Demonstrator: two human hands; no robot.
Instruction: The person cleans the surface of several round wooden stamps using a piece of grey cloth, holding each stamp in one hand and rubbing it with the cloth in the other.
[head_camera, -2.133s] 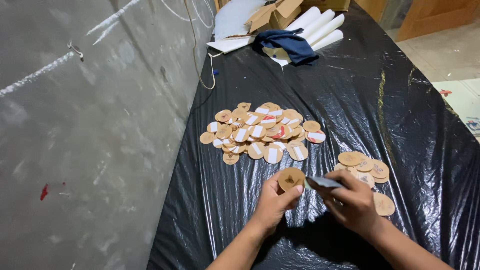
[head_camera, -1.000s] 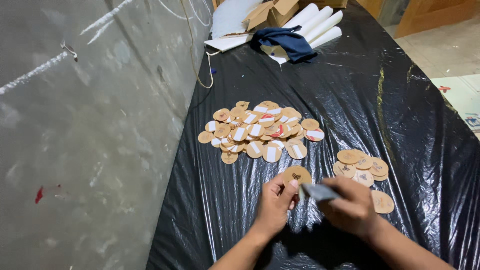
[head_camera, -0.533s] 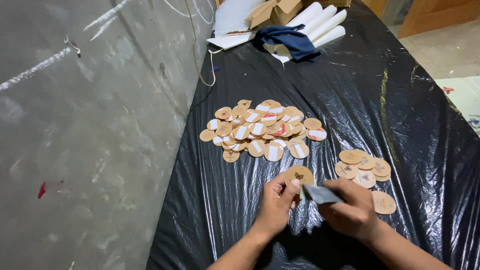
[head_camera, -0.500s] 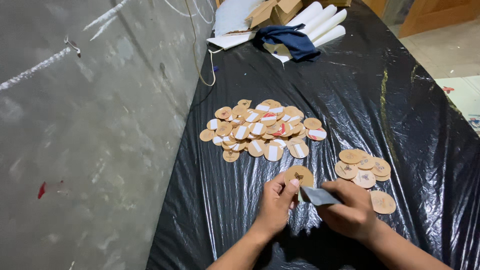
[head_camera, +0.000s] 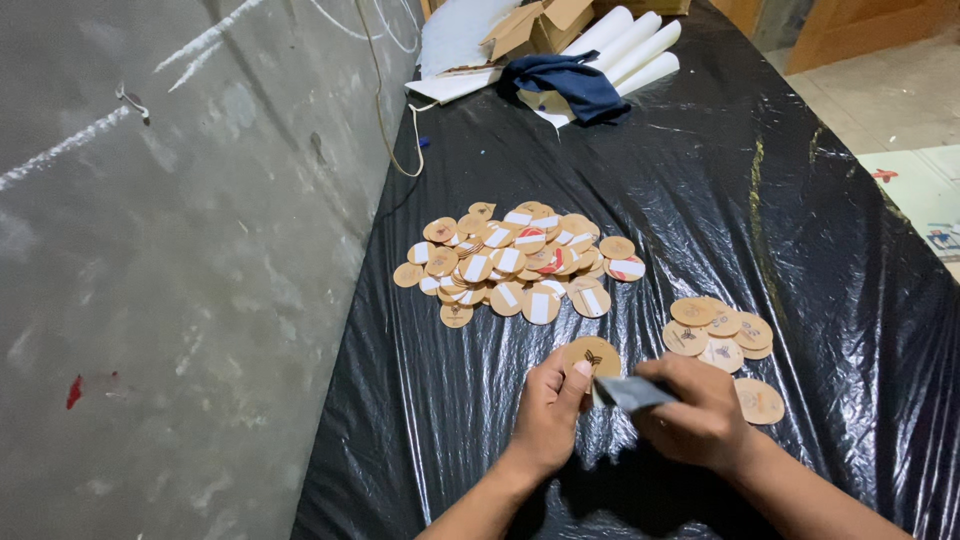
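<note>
Left hand: the left hand (head_camera: 553, 410) is closed on a round brown disc (head_camera: 592, 358), pinched between thumb and fingers and raised just above the black plastic sheet (head_camera: 800, 180); a small dark butterfly-like mark is seen on the disc's face.
Right hand: the right hand (head_camera: 700, 415) is closed around a grey-white strip (head_camera: 630, 393), whose end is brought against the lower edge of the held disc.
Done, as judged: a small pile of discs (head_camera: 720, 330) is laid just right of the hands, marked faces up, with a single disc (head_camera: 760, 401) beside the right hand; these are taken as finished.
Left, as judged: a large heap of discs (head_camera: 520, 262) is spread well beyond the hands, many crossed by white strips, a few by red; most of the work is judged to remain.
Far end: a dark blue cloth (head_camera: 570, 82) is draped over white rolls (head_camera: 635, 45), beside an open cardboard box (head_camera: 540, 25) and a flat white sheet (head_camera: 460, 40).
Left side: a grey concrete wall (head_camera: 180, 270) is met by the sheet's edge, with a cord (head_camera: 385, 130) hung down it.
</note>
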